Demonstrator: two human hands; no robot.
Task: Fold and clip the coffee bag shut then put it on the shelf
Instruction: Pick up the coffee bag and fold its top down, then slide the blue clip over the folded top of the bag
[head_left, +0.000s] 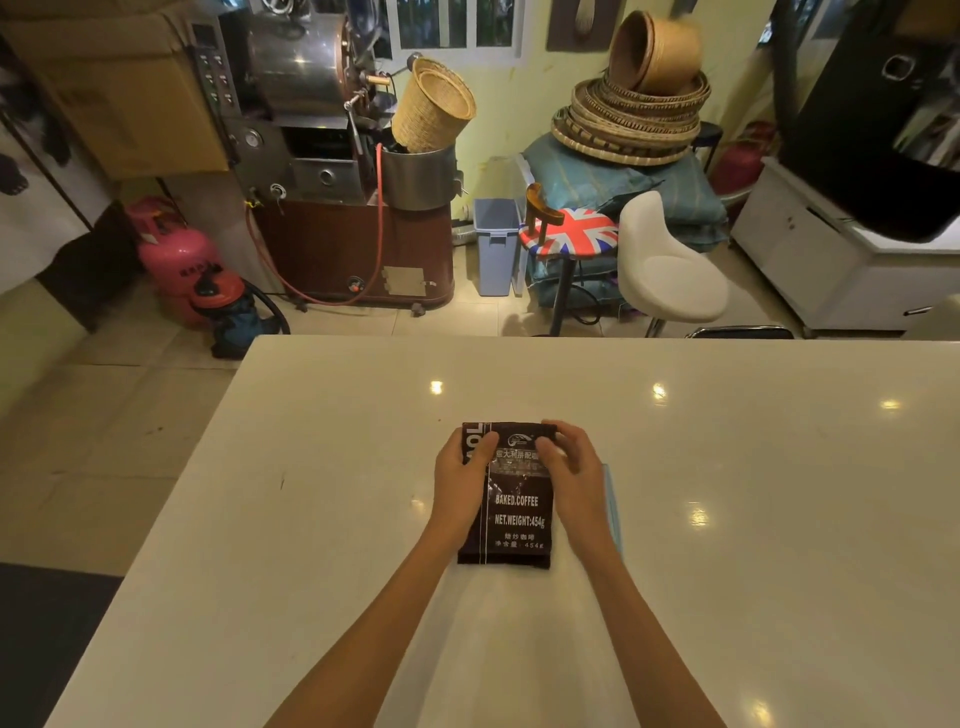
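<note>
Your left hand (460, 475) and right hand (574, 475) pinch the upper part of the dark brown foil coffee bag (511, 514), lying flat on the glossy white table (727, 467); a light-blue clip (613, 506) rests beside your right wrist.

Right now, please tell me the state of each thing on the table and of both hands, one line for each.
coffee bag: lying flat on the white table, label up, top end being folded, no clip on it.
left hand: gripping the bag's upper left edge.
right hand: gripping the bag's upper right edge.
blue clip: lying on the table beside the bag, partly hidden by the right hand, not in use.
</note>
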